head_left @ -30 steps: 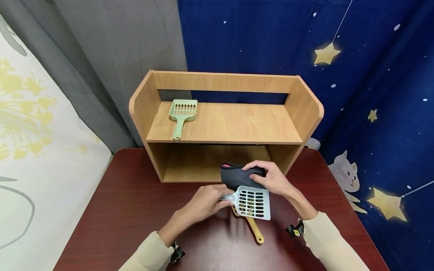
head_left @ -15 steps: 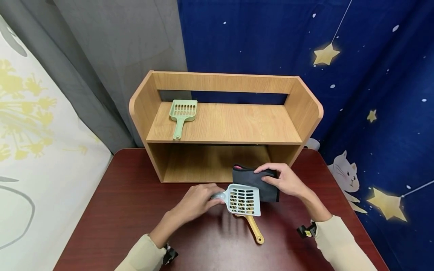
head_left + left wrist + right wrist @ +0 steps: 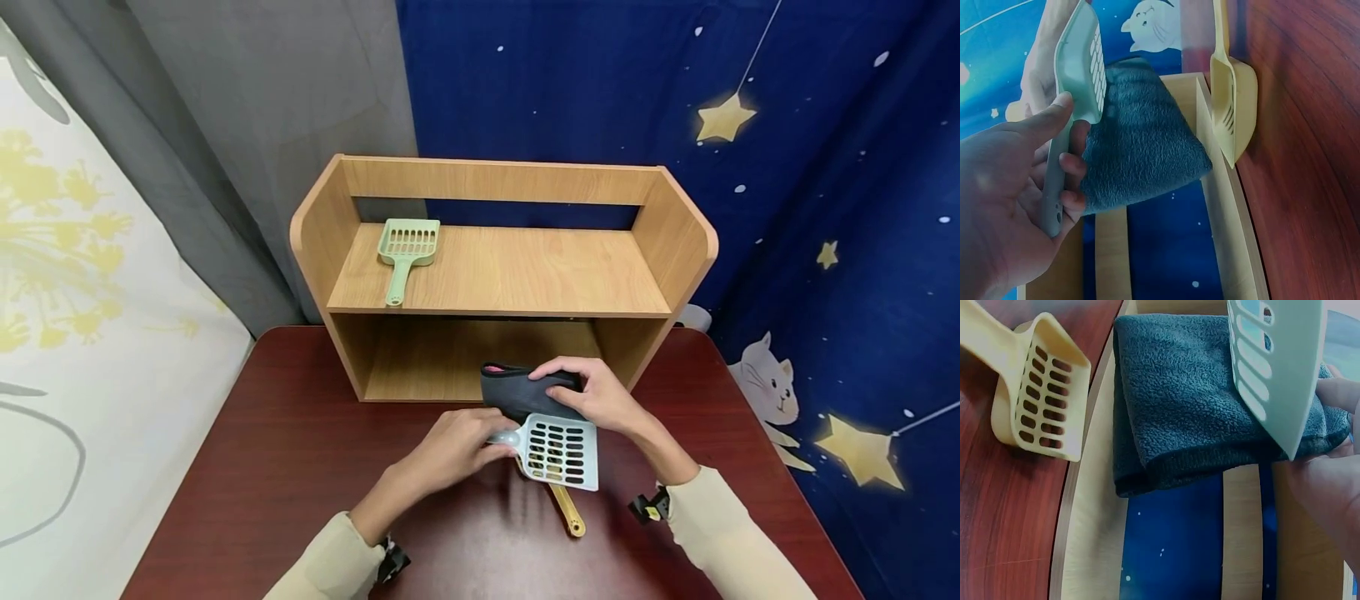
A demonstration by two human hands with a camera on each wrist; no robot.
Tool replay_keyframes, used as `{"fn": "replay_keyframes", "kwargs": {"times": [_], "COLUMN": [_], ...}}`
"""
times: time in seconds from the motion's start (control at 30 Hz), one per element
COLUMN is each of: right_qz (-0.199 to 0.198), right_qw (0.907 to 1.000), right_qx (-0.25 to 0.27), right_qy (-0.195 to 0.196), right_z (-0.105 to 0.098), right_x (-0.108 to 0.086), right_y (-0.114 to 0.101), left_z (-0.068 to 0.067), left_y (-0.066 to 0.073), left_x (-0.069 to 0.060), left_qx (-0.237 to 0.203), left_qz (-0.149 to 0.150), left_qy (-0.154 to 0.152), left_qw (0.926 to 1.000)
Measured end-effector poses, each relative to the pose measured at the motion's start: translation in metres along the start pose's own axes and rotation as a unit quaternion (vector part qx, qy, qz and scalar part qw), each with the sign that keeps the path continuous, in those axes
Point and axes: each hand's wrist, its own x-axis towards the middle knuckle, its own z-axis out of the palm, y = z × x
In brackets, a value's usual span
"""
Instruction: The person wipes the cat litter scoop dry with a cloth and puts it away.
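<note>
By its handle, my left hand (image 3: 457,446) grips a pale blue-grey litter scoop (image 3: 1075,69), its slotted head pointing right in the head view. My right hand (image 3: 592,396) pinches a folded dark grey cloth (image 3: 517,393) along its upper edge; a bit of pink shows in the fold. The cloth hangs just behind the scoop's head, and I cannot tell whether they touch. Below them on the table lies a yellow litter scoop (image 3: 1054,394), its head partly hidden by the held scoop in the head view.
A two-level wooden shelf (image 3: 495,271) stands at the back of the dark red table (image 3: 300,492). On the left of its upper board lies a green litter scoop (image 3: 401,279). Curtains (image 3: 555,83) hang behind.
Since half a second ago, my right hand and the cloth have moved left while my left hand and the scoop shifted right. Both stand nearly where they were one second ago.
</note>
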Motion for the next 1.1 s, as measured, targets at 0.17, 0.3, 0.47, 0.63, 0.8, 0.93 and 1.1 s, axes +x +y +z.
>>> {"fn": "replay_keyframes", "kwargs": {"times": [0.17,0.3,0.47,0.63,0.8,0.93,1.1], "right_qz": [0.015,0.039,0.066,0.083,0.104,0.14,0.16], "right_qw": [0.9998,0.9988,0.9966,0.9927,0.988,0.978,0.9465], "right_qx": [-0.007,-0.028,-0.046,-0.071,-0.055,0.058,0.223], "right_qy": [-0.006,-0.004,0.019,0.051,0.099,0.143,0.171], "right_z": [-0.003,-0.014,-0.029,-0.039,-0.041,-0.04,-0.033], "right_x": [-0.002,-0.012,-0.029,-0.042,-0.053,-0.06,-0.062], "right_y": [0.001,0.003,0.006,0.006,0.005,0.005,0.002], "left_z": [-0.001,-0.003,-0.005,-0.005,-0.004,-0.004,-0.004], "left_y": [-0.001,-0.008,-0.016,-0.019,-0.021,-0.022,-0.024], "left_x": [-0.002,-0.008,-0.016,-0.019,-0.02,-0.02,-0.019], "left_qx": [0.002,0.004,0.006,0.0,-0.008,-0.02,-0.038], "left_qz": [-0.007,-0.012,-0.019,-0.035,-0.046,-0.055,-0.063], "left_qy": [0.002,0.02,0.041,0.051,0.056,0.076,0.096], "left_qw": [1.0,0.9997,0.999,0.9981,0.9973,0.9954,0.9926]}}
